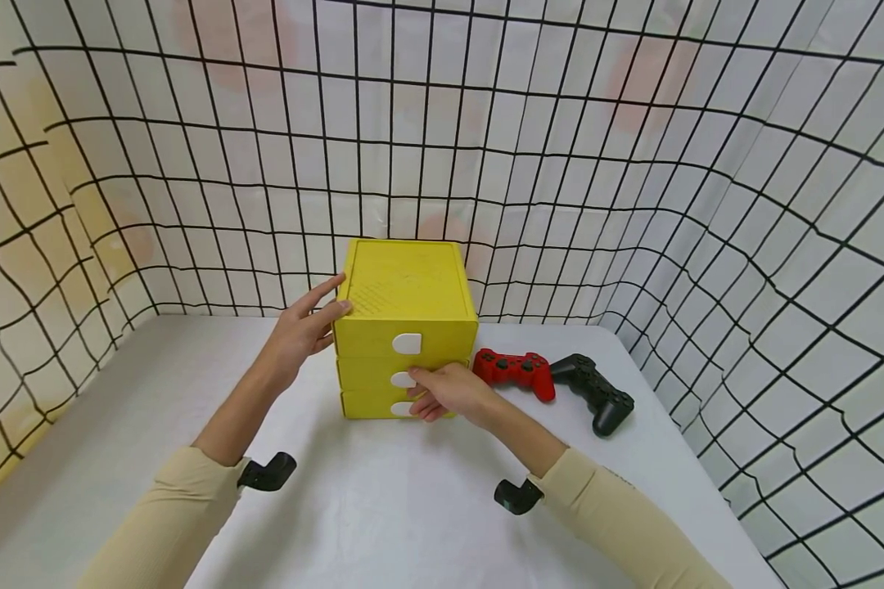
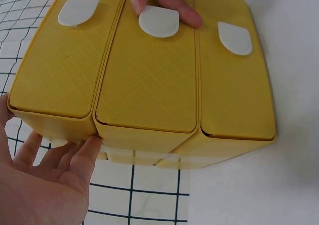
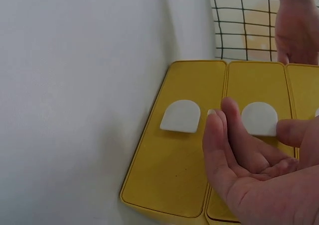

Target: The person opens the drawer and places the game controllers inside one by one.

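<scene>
the left hand [image 1: 298, 331] spreads along the left side of a yellow three-drawer box [image 1: 412, 282], its digits touching the upper edge; the box stands upright just to that hand's right and directly before the right hand [image 1: 449, 391], whose thumb and fingers curl round the middle white tab [image 3: 259, 119]. right of the box, a red controller [image 1: 516, 370] and a black controller [image 1: 593, 388] lie side by side on the white tabletop [image 1: 383, 507]. black wire mesh [image 1: 430, 84] rises behind and at both sides, before pale walls [image 1: 530, 49].
</scene>
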`<state>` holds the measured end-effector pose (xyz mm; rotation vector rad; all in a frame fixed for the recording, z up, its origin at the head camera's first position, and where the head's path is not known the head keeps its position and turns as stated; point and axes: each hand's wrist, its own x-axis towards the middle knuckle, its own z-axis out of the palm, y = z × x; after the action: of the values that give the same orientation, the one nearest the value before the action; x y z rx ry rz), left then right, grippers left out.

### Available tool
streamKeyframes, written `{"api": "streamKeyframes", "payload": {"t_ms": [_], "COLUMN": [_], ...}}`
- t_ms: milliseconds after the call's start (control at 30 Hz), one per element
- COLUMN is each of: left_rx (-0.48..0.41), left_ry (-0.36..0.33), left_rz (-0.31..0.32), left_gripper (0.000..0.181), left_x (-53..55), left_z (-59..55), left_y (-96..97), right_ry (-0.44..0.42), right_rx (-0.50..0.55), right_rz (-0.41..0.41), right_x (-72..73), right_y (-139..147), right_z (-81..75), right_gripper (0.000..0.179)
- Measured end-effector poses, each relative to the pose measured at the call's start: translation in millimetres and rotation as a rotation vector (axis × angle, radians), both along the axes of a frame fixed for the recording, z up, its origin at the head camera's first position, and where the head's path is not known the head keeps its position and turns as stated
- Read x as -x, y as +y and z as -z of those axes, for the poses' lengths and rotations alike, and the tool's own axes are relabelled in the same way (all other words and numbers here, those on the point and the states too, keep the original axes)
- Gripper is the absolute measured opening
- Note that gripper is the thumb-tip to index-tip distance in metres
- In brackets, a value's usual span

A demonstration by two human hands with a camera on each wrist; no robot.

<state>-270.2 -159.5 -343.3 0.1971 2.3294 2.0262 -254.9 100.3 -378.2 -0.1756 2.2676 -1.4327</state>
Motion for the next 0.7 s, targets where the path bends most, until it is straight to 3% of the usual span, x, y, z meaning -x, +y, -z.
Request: {"api": "streamKeyframes", "payload": {"t_ms": [467,700], "left_rx": [0.002,0.003], "left_ry": [-0.005,-0.005], "left_rz": [-0.007,-0.006], "left_gripper": [0.064,0.064], "left_x": [-0.5,0.2], "left_z": [-0.9,-1.0], "left_y": [1.9,1.5], "right_ry": [0.033,0.034], "right_rx": [-0.038,-0.074], "right_rz": [-0.007,-0.058], "right_x": [-1.3,-4.7], "right_y": [3.4,6.8], "right_z": [-2.0,-5.8], "right_gripper": [0.050,0.050]}}
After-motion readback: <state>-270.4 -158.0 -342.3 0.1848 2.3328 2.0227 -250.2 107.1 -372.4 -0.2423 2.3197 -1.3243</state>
